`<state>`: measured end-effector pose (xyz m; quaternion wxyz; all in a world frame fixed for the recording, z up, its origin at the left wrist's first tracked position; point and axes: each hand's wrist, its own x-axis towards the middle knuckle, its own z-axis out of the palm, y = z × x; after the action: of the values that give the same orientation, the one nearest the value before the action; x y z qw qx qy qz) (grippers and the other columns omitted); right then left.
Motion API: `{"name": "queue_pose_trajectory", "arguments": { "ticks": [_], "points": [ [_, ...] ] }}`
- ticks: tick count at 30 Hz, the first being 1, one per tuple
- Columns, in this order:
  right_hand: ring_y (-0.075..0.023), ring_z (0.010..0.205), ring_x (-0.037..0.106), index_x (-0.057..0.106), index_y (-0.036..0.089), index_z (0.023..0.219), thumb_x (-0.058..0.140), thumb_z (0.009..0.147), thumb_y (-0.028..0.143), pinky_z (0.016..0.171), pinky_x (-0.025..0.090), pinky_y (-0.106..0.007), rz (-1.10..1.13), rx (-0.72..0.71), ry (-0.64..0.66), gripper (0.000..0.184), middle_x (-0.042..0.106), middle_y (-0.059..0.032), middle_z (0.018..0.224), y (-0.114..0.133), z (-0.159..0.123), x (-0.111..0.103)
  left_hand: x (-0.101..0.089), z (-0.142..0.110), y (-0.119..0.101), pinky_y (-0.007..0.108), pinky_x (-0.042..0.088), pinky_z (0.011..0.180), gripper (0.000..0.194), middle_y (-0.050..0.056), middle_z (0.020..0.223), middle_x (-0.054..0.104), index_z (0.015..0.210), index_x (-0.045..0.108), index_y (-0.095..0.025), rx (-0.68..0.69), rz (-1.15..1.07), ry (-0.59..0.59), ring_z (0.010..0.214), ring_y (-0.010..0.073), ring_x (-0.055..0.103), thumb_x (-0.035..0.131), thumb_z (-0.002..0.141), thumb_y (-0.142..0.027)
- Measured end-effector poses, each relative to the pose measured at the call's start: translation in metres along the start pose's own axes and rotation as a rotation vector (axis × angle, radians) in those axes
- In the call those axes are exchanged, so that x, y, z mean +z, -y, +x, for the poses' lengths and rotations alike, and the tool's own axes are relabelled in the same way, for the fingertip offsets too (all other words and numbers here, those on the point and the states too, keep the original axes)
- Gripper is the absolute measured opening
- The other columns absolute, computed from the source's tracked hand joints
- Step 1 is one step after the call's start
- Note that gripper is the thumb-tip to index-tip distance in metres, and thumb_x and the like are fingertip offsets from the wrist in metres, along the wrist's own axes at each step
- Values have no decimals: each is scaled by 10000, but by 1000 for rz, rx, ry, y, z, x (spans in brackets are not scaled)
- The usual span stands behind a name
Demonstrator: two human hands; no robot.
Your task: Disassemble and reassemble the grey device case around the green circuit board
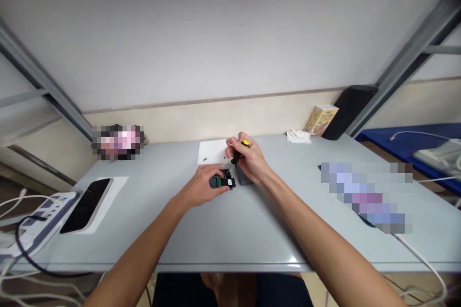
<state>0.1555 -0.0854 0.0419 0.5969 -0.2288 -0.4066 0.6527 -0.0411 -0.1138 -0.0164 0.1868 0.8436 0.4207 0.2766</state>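
Observation:
My left hand (204, 183) rests on the grey table (230, 230) and is closed around a small black device (225, 182) with a green circuit board showing. My right hand (248, 158) is closed on a screwdriver (240, 150) with a black and yellow handle, held upright with its tip pointing down at the device. A dark grey part (245, 180) lies just right of the device, under my right hand. Behind my hands lies a white sheet (212, 151) with two tiny dark screws (204, 159) on it.
A black phone (85, 204) lies on white paper at the left, beside a power strip (36, 216) with cables. At the back right stand a small carton (321, 120), a crumpled tissue (298, 136) and a black speaker (348, 110). A white cable (419, 259) trails off the right front.

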Motion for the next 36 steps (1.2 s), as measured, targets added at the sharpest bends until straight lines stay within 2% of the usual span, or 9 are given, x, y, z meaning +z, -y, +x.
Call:
{"name": "queue_pose_trajectory", "arguments": {
  "ticks": [3,7,11,16,20,23,29,33,36],
  "points": [
    [-87,491,330,513,253,815,813,799,631,508,296,-257,-25,-32,-7,483,413,90,595,-4,2,2,0,1,0,524,452,1170,245,62,1309,743,987,685,-257,0,-5,5,1294,305,636,823,858,-413],
    [-122,630,499,658,236,981,741,844,661,628,429,-283,-15,16,66,454,561,29,730,3,0,4,2,2,1,526,455,1163,247,63,1309,742,961,682,-253,-8,-12,-3,1311,314,627,831,848,-415],
    [-119,698,576,570,227,785,907,713,538,662,453,-275,-70,-16,20,464,640,14,839,4,-1,2,3,4,-1,520,448,1162,246,64,1309,742,950,669,-241,8,-21,-2,1280,306,649,844,838,-372],
    [-84,485,317,509,253,815,833,769,645,505,292,-254,-64,-96,-82,511,417,99,570,-5,2,0,0,5,-6,495,482,1128,241,52,1288,753,956,672,-249,-7,-16,10,1245,301,670,838,841,-380],
    [-123,611,488,660,255,1010,729,831,702,607,428,-287,13,4,26,487,556,34,728,1,2,-1,-1,3,-6,498,489,1132,249,43,1265,763,993,693,-261,-20,-3,3,1242,303,670,831,844,-404],
    [-143,764,600,629,250,865,890,718,567,722,485,-295,-8,7,10,436,628,9,874,6,1,-1,0,2,-4,506,486,1143,237,42,1291,758,1002,715,-266,-2,16,-9,1252,305,667,819,855,-420],
    [-92,524,347,472,249,783,863,762,585,542,337,-260,43,5,-26,515,393,87,620,1,1,-2,1,1,-4,511,503,1122,223,50,1291,764,1039,737,-272,31,46,-10,1225,303,692,815,877,-404],
    [-132,650,489,632,245,951,767,825,632,639,432,-291,74,50,36,429,512,35,725,5,1,0,2,0,-5,524,502,1128,222,58,1316,756,1050,745,-271,43,57,-27,1252,308,685,810,883,-402],
    [-145,753,564,599,236,854,846,769,568,709,463,-299,-17,11,29,422,607,4,830,6,0,0,2,-1,-5,533,505,1126,209,65,1313,758,1035,750,-270,50,69,-33,1241,312,694,799,888,-410]
  ]
}}
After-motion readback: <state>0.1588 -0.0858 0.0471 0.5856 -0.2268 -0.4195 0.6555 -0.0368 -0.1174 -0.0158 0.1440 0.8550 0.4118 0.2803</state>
